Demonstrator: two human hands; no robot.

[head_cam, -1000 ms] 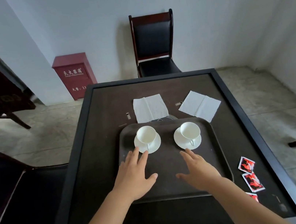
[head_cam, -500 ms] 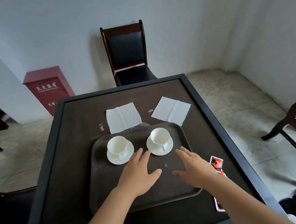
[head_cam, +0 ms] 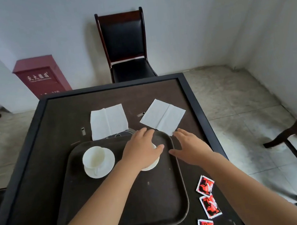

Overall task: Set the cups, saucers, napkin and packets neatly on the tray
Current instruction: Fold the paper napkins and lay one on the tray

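A dark tray (head_cam: 153,204) is laid on a dark table (head_cam: 54,130), and every place here is given relative to that tray. Two cups are counted. One white cup (head_cam: 93,157) is stood on a white saucer (head_cam: 107,166) in the tray's far left part. The second cup is hidden under the left hand (head_cam: 141,152), and only the edge of its saucer (head_cam: 152,166) is seen, in the tray's far right part. Two white napkins are counted, both off the tray on the table: one napkin (head_cam: 108,121) just beyond the far edge, the other napkin (head_cam: 162,117) beyond the far right corner. Three red packets (head_cam: 207,204) are counted, laid in a row on the table beside the tray's near right edge. The left hand is spread flat over the second cup; whether the cup is gripped cannot be told. The right hand (head_cam: 191,146) is held with fingers spread and nothing grasped, over the tray's far right rim, near the second napkin's corner.
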